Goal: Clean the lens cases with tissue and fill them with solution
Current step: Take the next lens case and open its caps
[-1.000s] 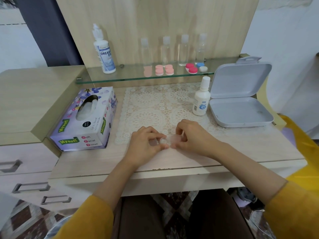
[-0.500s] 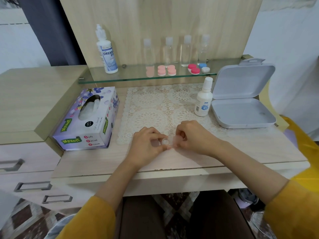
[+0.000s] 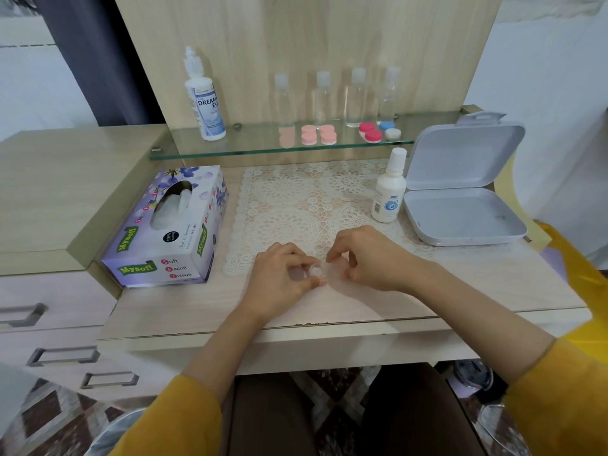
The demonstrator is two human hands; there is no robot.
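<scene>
Head view: we see left hand (image 3: 283, 281) and right hand (image 3: 365, 258) joined on one clear lens case (image 3: 325, 269).
Left grip: thumb and forefinger pinch its round white cap (image 3: 315, 270).
Right grip: fingers curl round the case's other end.
Case position: bridging both hands, at the lace mat's (image 3: 289, 205) near edge.
Farther out: solution bottle (image 3: 388, 192) behind the right hand, tissue box (image 3: 171, 232) at left.

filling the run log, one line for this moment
left hand: pinches case | right hand: holds case | tissue: in box | small bottle: capped
</scene>
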